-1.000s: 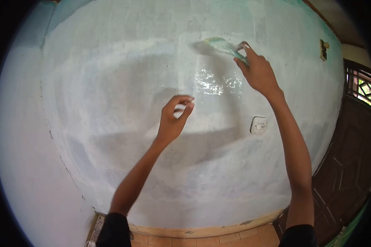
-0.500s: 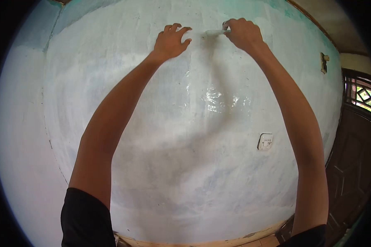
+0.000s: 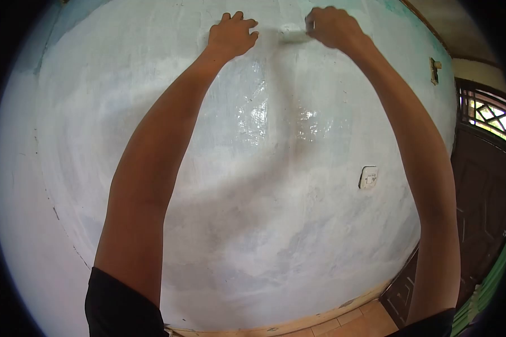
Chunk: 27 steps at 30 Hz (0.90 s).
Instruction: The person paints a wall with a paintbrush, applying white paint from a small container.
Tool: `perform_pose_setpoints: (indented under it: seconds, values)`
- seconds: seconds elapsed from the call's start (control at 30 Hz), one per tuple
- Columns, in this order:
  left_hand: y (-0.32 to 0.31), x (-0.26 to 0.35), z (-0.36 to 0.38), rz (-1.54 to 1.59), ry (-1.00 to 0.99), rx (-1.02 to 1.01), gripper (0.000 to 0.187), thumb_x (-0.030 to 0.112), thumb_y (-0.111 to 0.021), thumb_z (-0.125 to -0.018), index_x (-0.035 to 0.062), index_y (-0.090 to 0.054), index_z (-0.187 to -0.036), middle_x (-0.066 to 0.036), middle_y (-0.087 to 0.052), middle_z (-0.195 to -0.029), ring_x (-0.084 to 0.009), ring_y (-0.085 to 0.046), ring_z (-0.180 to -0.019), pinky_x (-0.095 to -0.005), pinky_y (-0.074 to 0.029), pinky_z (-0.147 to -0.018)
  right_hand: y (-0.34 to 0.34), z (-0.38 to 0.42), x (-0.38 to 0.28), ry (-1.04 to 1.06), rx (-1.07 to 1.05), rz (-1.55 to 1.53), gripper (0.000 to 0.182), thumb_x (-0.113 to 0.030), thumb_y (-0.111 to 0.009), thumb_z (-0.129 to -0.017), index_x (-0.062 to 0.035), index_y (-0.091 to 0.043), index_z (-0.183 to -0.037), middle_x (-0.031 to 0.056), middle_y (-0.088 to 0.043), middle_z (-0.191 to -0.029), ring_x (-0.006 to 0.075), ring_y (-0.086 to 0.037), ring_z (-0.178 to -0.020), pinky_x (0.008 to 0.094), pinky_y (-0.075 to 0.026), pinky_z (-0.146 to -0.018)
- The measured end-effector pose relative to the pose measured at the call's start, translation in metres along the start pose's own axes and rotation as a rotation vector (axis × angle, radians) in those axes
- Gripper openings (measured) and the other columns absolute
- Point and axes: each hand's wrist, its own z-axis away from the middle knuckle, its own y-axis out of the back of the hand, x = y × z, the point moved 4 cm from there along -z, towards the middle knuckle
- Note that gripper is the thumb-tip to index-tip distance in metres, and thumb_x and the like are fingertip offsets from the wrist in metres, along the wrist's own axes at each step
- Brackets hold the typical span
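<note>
My right hand (image 3: 336, 28) is closed high up in front of the wall (image 3: 230, 196), gripping a slim, pale tool (image 3: 294, 37). This tool sticks out leftward from my fingers and lies close along the painted surface; its exact kind I cannot tell. To its left, my left hand (image 3: 231, 33) is open, fingers spread and bent, right up at the wall with nothing in it. Whitish, patchy paint covers the wall, with wet, shiny spots (image 3: 253, 121) below and between my hands.
A white switch plate (image 3: 368, 177) sits on the wall at right, and a smaller fitting (image 3: 434, 71) is higher up. Further right stands a dark door (image 3: 480, 188) under a latticed window (image 3: 491, 117). Green cloth (image 3: 483, 297) hangs at lower right, beside the tiled floor (image 3: 371, 321).
Both hands sit higher in the view, with my right hand still holding the pale tool. The view has shifted slightly, bringing more of the door and the green cloth into sight.
</note>
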Motion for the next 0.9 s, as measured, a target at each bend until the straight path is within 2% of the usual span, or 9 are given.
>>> perform_pose_setpoints:
  seconds: [0.1, 0.23, 0.37, 0.4, 0.53, 0.63, 0.73, 0.83, 0.9]
  values:
    - [0.0, 0.002, 0.002, 0.013, -0.002, 0.02, 0.04, 0.037, -0.057, -0.091, 0.028, -0.06, -0.13, -0.001, -0.056, -0.122, -0.025, -0.053, -0.115, -0.0462, -0.055, -0.088, 0.005, -0.012, 0.003, 0.006, 0.181, -0.025, 0.016, -0.021, -0.067, -0.084, -0.0063, -0.072, -0.088, 0.0189, -0.07, -0.088, 0.0352, -0.067, -0.084, 0.0454, -0.054, -0.073]
    - [-0.004, 0.0, 0.004, 0.001, -0.001, 0.047, 0.041, 0.037, -0.058, -0.09, 0.0265, -0.06, -0.13, -0.002, -0.056, -0.122, -0.0252, -0.053, -0.114, -0.0461, -0.055, -0.087, -0.02, 0.007, -0.015, 0.065, 0.083, 0.019, 0.024, -0.024, -0.07, -0.085, -0.0122, -0.071, -0.106, 0.0138, -0.071, -0.095, 0.031, -0.069, -0.088, 0.0423, -0.055, -0.081]
    - [-0.008, 0.002, 0.006, -0.024, 0.001, 0.066, 0.042, 0.037, -0.058, -0.09, 0.0267, -0.059, -0.13, -0.002, -0.056, -0.123, -0.0251, -0.052, -0.116, -0.0455, -0.055, -0.086, 0.004, 0.005, -0.012, 0.044, -0.132, 0.005, 0.023, -0.024, -0.069, -0.086, -0.0123, -0.071, -0.105, 0.0141, -0.071, -0.092, 0.033, -0.068, -0.088, 0.0447, -0.055, -0.081]
    - [-0.009, 0.002, 0.006, -0.015, 0.009, 0.061, 0.042, 0.037, -0.058, -0.09, 0.0268, -0.059, -0.131, -0.002, -0.056, -0.124, -0.0251, -0.052, -0.116, -0.0459, -0.055, -0.087, 0.002, 0.001, -0.005, 0.067, 0.075, -0.03, 0.016, -0.017, -0.064, -0.085, -0.0029, -0.07, -0.09, 0.0203, -0.07, -0.09, 0.0368, -0.067, -0.085, 0.0473, -0.053, -0.075]
    - [-0.01, -0.002, 0.01, -0.051, -0.016, 0.111, 0.041, 0.037, -0.057, -0.091, 0.0272, -0.058, -0.131, -0.001, -0.055, -0.125, -0.0242, -0.051, -0.117, -0.0504, -0.052, -0.091, -0.023, -0.001, -0.007, 0.001, 0.114, -0.028, 0.02, -0.024, -0.068, -0.086, -0.0125, -0.071, -0.102, 0.0129, -0.071, -0.087, 0.0317, -0.068, -0.085, 0.0443, -0.054, -0.079]
    - [-0.005, -0.004, 0.011, -0.173, -0.051, -0.033, 0.046, 0.044, -0.049, -0.097, 0.0339, -0.047, -0.142, -0.003, -0.046, -0.143, -0.028, -0.042, -0.132, -0.0593, -0.04, -0.104, -0.031, 0.006, -0.008, 0.038, 0.057, -0.022, 0.019, -0.024, -0.068, -0.086, -0.0126, -0.07, -0.101, 0.0128, -0.071, -0.085, 0.0311, -0.069, -0.082, 0.0439, -0.054, -0.077]
    - [0.004, -0.007, 0.01, 0.053, -0.014, -0.101, 0.047, 0.041, -0.056, -0.093, 0.0265, -0.053, -0.138, -0.008, -0.043, -0.147, -0.0359, -0.034, -0.138, -0.0668, -0.031, -0.104, -0.014, -0.009, 0.005, 0.025, -0.036, -0.073, 0.023, -0.026, -0.068, -0.086, -0.0139, -0.068, -0.106, 0.015, -0.07, -0.088, 0.0315, -0.069, -0.082, 0.0433, -0.054, -0.076]
    - [0.005, -0.009, 0.014, 0.069, -0.039, -0.058, 0.045, 0.04, -0.055, -0.093, 0.0262, -0.054, -0.137, -0.008, -0.046, -0.144, -0.0365, -0.035, -0.137, -0.0668, -0.031, -0.105, -0.015, -0.002, -0.011, -0.002, 0.099, -0.125, 0.017, -0.017, -0.062, -0.086, -0.0031, -0.07, -0.092, 0.0206, -0.07, -0.093, 0.0374, -0.067, -0.088, 0.0473, -0.053, -0.077]
    - [0.01, -0.014, 0.014, 0.052, -0.096, -0.067, 0.042, 0.036, -0.054, -0.094, 0.0266, -0.056, -0.135, -0.007, -0.049, -0.141, -0.0329, -0.041, -0.132, -0.0642, -0.036, -0.099, -0.019, 0.002, -0.015, 0.03, -0.035, -0.08, 0.017, -0.018, -0.062, -0.086, -0.0054, -0.071, -0.093, 0.0205, -0.07, -0.094, 0.0377, -0.067, -0.09, 0.0467, -0.054, -0.079]
